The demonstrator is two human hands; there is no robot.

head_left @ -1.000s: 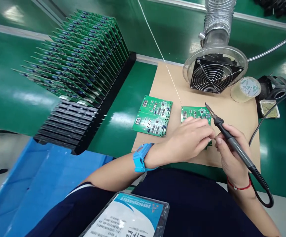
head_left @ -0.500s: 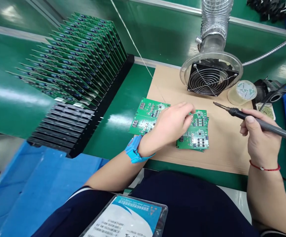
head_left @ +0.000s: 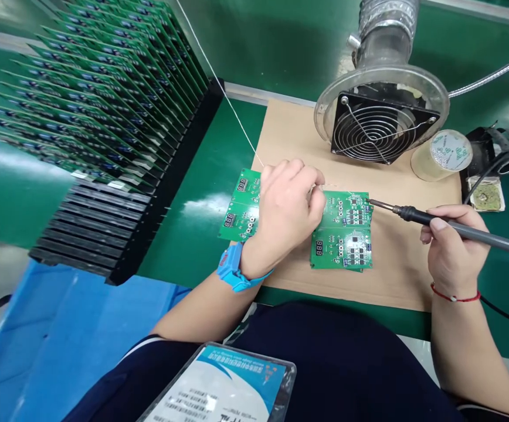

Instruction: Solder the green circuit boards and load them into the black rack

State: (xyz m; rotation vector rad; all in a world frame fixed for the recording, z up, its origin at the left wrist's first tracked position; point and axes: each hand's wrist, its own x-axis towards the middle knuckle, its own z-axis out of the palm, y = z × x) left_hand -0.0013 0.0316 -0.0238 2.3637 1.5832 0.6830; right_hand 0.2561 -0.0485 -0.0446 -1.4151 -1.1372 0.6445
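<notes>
My right hand [head_left: 457,249] grips a soldering iron [head_left: 461,231] like a pen, its tip at the upper right edge of a green circuit board [head_left: 340,246]. That board lies on another, whose edge peeks out beneath. Over the boards, my left hand [head_left: 292,202] is closed with fingers pinched on solder wire [head_left: 241,126], a thin pale strand that runs down into it from the upper left. The wire's free end is hard to make out. Partly covered by this hand, a second circuit board [head_left: 238,205] with small digit displays lies to the left.
A black rack [head_left: 126,258] on the left holds several upright green boards [head_left: 105,94]. Behind the brown cardboard sheet [head_left: 399,287] stands a fume extractor fan [head_left: 373,138] on a duct. A tape roll [head_left: 441,155], an iron stand [head_left: 485,146] and a sponge [head_left: 485,193] sit at right.
The soldering iron has moved left and down, bringing its tip to the board's edge. My left hand has shifted slightly left and up, uncovering more of the right board. The camera view has shifted.
</notes>
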